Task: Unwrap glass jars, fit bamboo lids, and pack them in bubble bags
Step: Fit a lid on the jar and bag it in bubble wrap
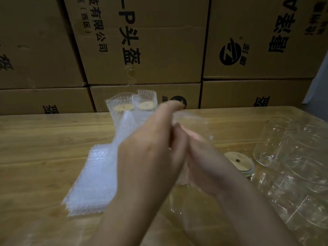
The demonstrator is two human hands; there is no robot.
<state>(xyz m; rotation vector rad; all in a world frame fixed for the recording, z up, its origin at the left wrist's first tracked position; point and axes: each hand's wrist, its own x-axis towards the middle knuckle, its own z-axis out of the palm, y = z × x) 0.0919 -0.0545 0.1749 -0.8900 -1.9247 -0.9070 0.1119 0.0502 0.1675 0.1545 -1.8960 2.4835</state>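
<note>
My left hand [152, 150] and my right hand [205, 157] meet over the middle of the table, both blurred. Between their fingertips they pinch a clear bubble bag [126, 127], which trails up and to the left behind my left hand. A flat stack of bubble bags [92, 176] lies under my left forearm. Two packed jars with bamboo lids, one [121, 107] beside the other [147, 104], stand in bubble bags at the table's far edge. A loose bamboo lid [238, 162] with a centre hole lies right of my right hand. Bare glass jars [276, 142] lie at the right on crinkled clear wrap.
The wooden table [44, 142] runs across the view. Stacked cardboard cartons [159, 50] with black print form a wall just behind it. Clear plastic wrap [301, 201] covers the right near part of the table.
</note>
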